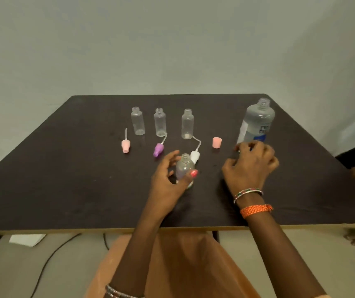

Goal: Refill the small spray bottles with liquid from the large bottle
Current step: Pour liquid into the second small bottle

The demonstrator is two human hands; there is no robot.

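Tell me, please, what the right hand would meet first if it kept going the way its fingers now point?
Most likely the large bottle: the right hand reaches away and slightly right, and its fingertips lie just short of the bottle's base. Depth is hard to judge, so they may be touching already.

Head-worn camera looks forward and down (wide-angle) over the near table (43, 190) edge; single view.

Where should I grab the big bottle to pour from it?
Grip the large bottle round its wide straight body, below the shoulder, coming from the near side with the right hand. It stands upright and uncapped; the neck looks too narrow for steady pouring.
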